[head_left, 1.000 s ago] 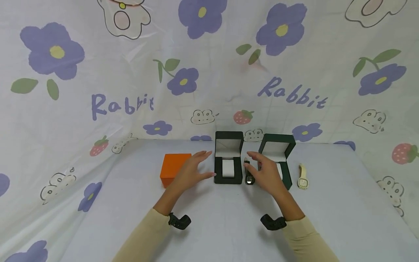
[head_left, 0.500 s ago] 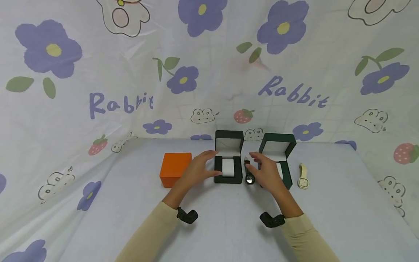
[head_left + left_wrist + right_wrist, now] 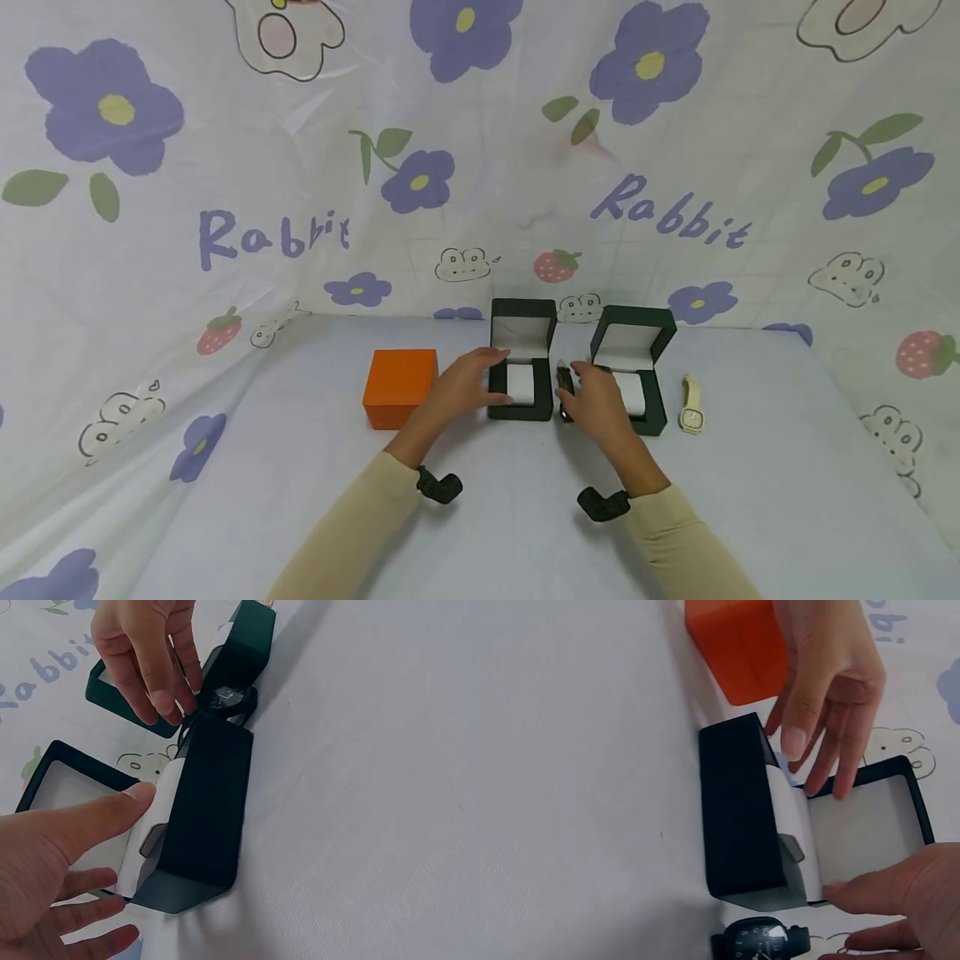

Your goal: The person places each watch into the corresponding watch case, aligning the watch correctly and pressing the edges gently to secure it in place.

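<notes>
My left hand [image 3: 467, 385] is at the left side of a dark watch box [image 3: 542, 412] whose lid stands up. Its thumb reaches over the white cushion [image 3: 520, 383]; the spread fingers are by the box's side, contact unclear. Between the two boxes, my right hand [image 3: 598, 404] has thumb and fingers about a black wristwatch [image 3: 564, 379], seeming to pinch it. In the right wrist view the round dial of the wristwatch [image 3: 754, 939] shows, cut off below. Behind that hand a green watch box [image 3: 656, 408] stands with its lid raised and a white cushion inside.
A closed orange box [image 3: 399, 387] stands left of the dark box, close to my left forearm. A pale gold wristwatch [image 3: 692, 406] lies at the far right on the white tabletop [image 3: 525, 517]. A printed cloth [image 3: 480, 167] hangs behind.
My left hand has moved right, from beside the orange box to the dark box. The right hand has moved left over the black wristwatch, hiding much of its dial. The boxes have not moved.
</notes>
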`<state>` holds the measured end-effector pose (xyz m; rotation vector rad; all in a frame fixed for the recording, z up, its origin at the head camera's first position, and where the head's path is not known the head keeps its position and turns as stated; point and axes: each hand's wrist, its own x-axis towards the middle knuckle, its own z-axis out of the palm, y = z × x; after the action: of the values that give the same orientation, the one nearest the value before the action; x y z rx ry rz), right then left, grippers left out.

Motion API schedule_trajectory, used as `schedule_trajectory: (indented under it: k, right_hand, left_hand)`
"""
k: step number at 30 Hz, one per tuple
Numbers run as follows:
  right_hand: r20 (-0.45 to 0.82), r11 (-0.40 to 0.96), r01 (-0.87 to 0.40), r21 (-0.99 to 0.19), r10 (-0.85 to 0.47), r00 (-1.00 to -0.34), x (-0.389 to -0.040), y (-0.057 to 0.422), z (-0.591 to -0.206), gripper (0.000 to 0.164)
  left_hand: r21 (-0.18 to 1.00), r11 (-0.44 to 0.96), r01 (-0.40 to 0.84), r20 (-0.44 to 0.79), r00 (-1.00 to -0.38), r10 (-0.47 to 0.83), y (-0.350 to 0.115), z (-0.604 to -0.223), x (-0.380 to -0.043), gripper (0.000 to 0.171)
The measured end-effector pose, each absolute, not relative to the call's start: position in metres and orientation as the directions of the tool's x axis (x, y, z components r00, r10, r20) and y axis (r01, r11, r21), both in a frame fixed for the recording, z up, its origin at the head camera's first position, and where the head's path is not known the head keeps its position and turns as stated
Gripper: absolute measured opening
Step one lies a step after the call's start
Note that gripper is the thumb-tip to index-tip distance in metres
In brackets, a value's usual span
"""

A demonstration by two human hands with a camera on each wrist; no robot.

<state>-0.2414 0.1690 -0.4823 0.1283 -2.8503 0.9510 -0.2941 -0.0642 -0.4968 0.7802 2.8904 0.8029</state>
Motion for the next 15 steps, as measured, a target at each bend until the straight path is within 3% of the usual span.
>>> schedule_trajectory:
  k: [6,11,15]
  right_hand:
    - [0.119,0.841,-0.074,-0.535,-0.012,-0.993,-0.243,0.163,-0.486,0.053]
    - [0.062,0.866,-0.057,-0.496,-0.030,-0.998,-0.243,0.160,-0.489,0.022]
    - [0.051,0.875,-0.066,-0.480,-0.047,-0.998,-0.239,0.157,-0.491,0.014]
  left_hand:
    - [0.443,0.760,0.475,0.085,-0.866,0.492,-0.060,-0.498,-0.298,0.081]
    - [0.422,0.763,0.490,0.075,-0.858,0.509,-0.058,-0.497,-0.300,0.081]
    - [0.396,0.772,0.497,0.056,-0.852,0.520,-0.055,-0.498,-0.303,0.079]
